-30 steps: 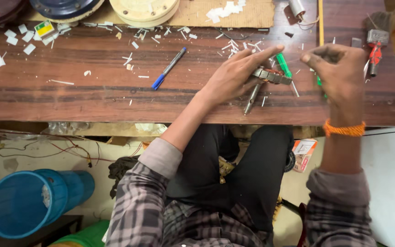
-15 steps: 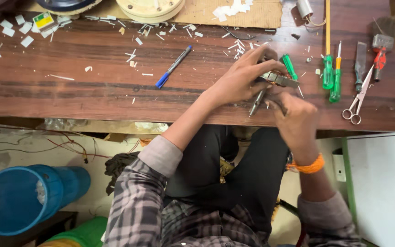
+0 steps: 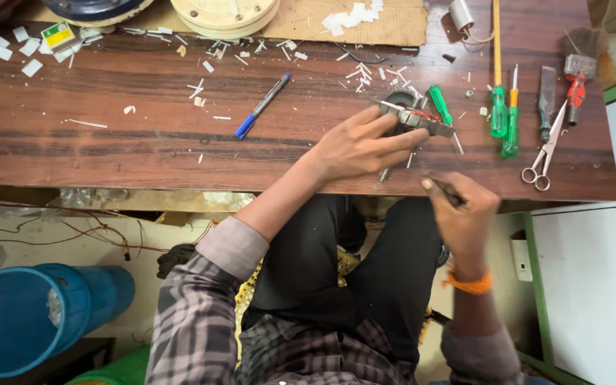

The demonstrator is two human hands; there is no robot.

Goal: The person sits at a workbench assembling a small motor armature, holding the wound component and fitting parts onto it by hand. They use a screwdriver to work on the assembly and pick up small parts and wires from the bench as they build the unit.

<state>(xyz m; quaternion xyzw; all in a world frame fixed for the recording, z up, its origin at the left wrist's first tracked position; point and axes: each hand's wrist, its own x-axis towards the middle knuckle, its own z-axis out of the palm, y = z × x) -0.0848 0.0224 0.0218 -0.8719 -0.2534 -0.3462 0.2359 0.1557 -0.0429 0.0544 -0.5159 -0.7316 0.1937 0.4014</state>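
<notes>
My left hand (image 3: 360,146) grips a round metal motor part (image 3: 416,116) with a grey laminated rim, holding it tilted over the wooden bench (image 3: 144,135). My right hand (image 3: 463,214) is at the bench's front edge, closed on a thin dark tool (image 3: 445,187) pinched between thumb and fingers. An orange band circles that wrist. A green-handled screwdriver (image 3: 440,105) lies just beyond the motor part.
Right of the hands lie two green screwdrivers (image 3: 504,117), a chisel (image 3: 547,91), scissors (image 3: 545,151) and a red-handled tool (image 3: 576,89). A blue pen (image 3: 262,105) lies left of centre among white paper scraps. A blue bucket (image 3: 33,324) stands on the floor at left.
My right hand left the tools at the far right, came back toward me and now holds a thin tool at the bench edge. The left hand stayed on the motor part.
</notes>
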